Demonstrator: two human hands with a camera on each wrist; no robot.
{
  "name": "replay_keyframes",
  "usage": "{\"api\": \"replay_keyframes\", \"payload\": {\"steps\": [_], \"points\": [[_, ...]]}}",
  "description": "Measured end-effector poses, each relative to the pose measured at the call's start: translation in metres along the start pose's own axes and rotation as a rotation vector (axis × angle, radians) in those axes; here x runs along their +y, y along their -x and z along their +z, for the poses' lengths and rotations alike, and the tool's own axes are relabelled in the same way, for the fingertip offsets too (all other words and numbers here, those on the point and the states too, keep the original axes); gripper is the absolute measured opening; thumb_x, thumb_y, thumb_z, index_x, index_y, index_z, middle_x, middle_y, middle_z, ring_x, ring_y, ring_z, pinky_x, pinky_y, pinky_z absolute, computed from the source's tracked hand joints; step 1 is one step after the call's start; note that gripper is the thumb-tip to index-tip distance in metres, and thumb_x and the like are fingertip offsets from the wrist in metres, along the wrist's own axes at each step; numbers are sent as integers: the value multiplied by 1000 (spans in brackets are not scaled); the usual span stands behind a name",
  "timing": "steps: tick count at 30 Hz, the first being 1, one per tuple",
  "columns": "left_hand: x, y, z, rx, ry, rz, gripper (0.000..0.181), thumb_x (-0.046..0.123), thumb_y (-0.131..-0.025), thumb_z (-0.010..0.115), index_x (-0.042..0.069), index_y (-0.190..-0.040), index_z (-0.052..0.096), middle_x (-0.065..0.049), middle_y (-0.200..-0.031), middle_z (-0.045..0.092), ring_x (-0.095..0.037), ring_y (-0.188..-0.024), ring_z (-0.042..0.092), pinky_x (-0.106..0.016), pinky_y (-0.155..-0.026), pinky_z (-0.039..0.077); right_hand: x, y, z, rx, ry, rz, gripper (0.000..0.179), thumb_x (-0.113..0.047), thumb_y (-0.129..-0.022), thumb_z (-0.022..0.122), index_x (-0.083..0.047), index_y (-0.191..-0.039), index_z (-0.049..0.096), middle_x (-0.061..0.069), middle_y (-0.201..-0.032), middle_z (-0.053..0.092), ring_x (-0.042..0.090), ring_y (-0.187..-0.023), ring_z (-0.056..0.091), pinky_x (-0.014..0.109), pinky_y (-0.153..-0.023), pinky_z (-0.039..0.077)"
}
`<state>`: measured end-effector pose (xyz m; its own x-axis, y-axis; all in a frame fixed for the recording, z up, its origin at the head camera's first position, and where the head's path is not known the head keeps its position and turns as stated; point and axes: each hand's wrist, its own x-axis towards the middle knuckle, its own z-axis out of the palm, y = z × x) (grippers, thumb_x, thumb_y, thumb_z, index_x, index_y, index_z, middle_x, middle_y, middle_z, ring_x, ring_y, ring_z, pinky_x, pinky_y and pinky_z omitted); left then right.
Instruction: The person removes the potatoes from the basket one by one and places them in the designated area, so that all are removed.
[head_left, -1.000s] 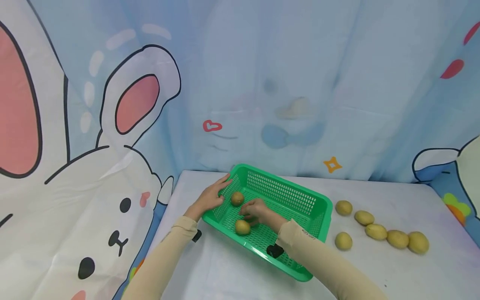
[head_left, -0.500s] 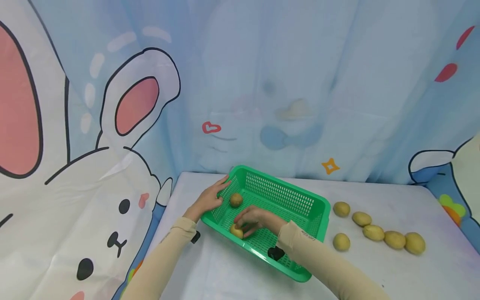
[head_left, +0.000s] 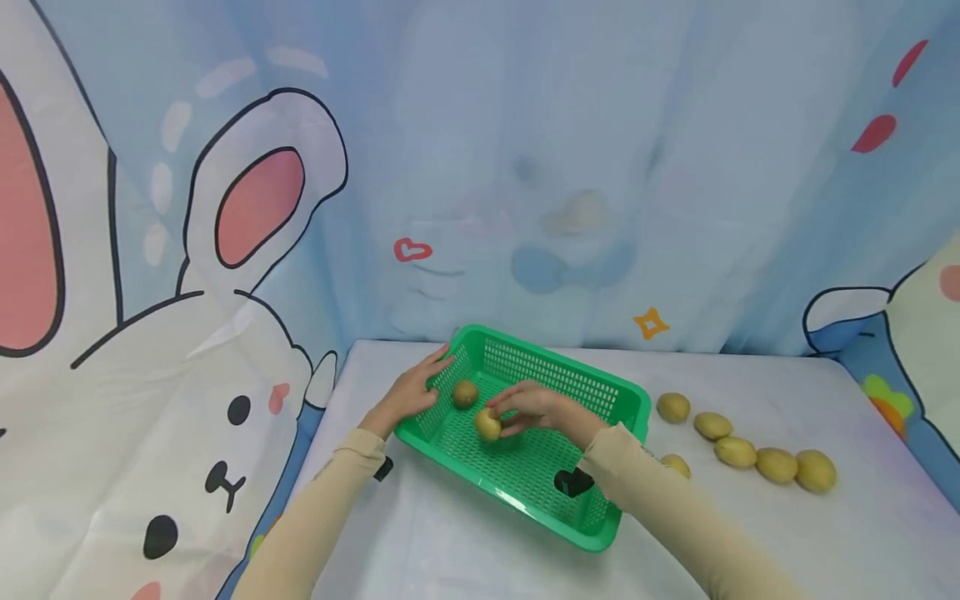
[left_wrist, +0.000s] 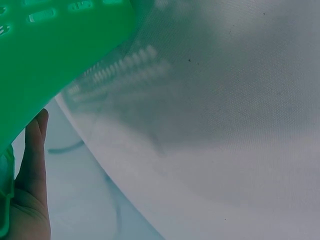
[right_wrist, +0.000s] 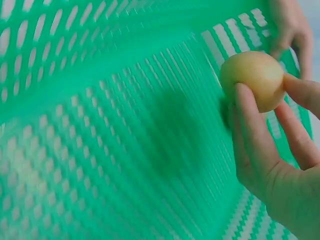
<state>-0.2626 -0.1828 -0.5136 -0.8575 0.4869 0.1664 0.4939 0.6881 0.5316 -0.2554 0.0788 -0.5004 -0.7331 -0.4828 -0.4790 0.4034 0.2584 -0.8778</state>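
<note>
A green plastic basket [head_left: 517, 498] with perforated walls stands tilted to the view on the table. My left hand [head_left: 408, 393] grips its left rim; in the left wrist view the fingers lie along the basket's outer side. Inside the basket, my right hand [head_left: 534, 403] pinches a yellow-brown potato [head_left: 487, 426] between thumb and fingers. The right wrist view shows that potato [right_wrist: 254, 79] held clear of the basket floor, which carries a shadow below. A second, browner potato [head_left: 465, 394] lies in the basket's left corner.
Right of the basket, several potatoes [head_left: 735, 452] lie in a curved row on the white-covered table [head_left: 442, 550]. One more potato [head_left: 677, 465] is partly hidden by the right sleeve. A printed cartoon curtain [head_left: 465, 167] rises behind the table and along the left.
My right hand has closed round the nearer potato and lifted it from the basket floor, away from the front wall. The left hand stays on the rim. The head view has shifted slightly.
</note>
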Motion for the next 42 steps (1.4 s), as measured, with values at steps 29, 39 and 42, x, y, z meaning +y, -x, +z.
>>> {"api": "replay_keyframes", "payload": {"steps": [29,39,42], "points": [[3,1,0,-4,7,18,70,-7,-82,46,0,-151,37,-16,-161,25,-35,-143,31,-31,-60,35,28,152,-165,150,-69,-115,44,-10,-95,63,5,-136,54,1,-110,69,17,-103,67,41,-92,51],[4,0,1,-16,14,10,70,-7,-82,45,1,-151,37,-14,-162,23,-34,-144,31,-31,-61,36,72,186,-200,247,-220,15,12,-9,-95,63,-14,-103,70,5,-102,63,19,-91,68,37,-86,54],[4,0,1,-17,7,-2,71,-7,-82,45,1,-152,36,-13,-162,23,-33,-144,30,-33,-66,38,90,191,-207,256,-255,39,14,-8,-96,61,-15,-102,72,4,-101,65,19,-91,68,38,-86,54]]}}
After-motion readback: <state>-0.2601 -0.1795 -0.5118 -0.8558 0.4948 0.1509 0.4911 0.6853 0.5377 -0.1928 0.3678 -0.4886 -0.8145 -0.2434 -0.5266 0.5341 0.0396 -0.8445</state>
